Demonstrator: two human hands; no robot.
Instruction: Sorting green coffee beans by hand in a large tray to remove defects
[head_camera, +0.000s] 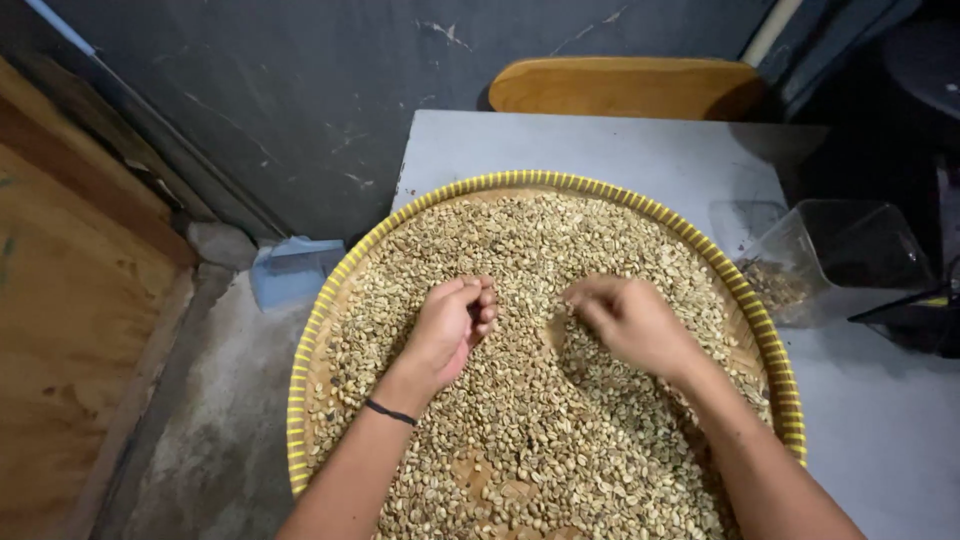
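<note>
Pale green-tan beans are under both hands, spread in a loose layer over a round woven tray with a yellow rim; tray is the landmark for everything below.

Left hand: sits just left of tray centre, fingers curled into a loose fist, thumb side up. Looks like it's cupping a few beans, but the palm is hidden, so I can't tell what's inside. Thin black band on that wrist.

Right hand: just right of tray centre, palm down, fingertips bunched and touching the bean layer. Slightly blurred, so can't tell whether it pinches a bean. Bare woven patch shows between the two hands where beans are thin; more bare spots toward the near edge.

Tray's shallow rim keeps the beans in while they're raked flat, my read on why they're spread thin rather than piled.

Around the tray:
- It rests on a grey table, overhanging the table's left edge above the concrete floor.
- Clear plastic container lies tilted just beside the right rim, mouth toward the tray, small heap of darker bits inside.
- Wooden chair back beyond the table's far edge.
- Blue dustpan-like thing on the floor just left of the rim.
- Plywood panel farther left.

Nothing stands between the hands and the beans; the container is the only thing close.
</note>
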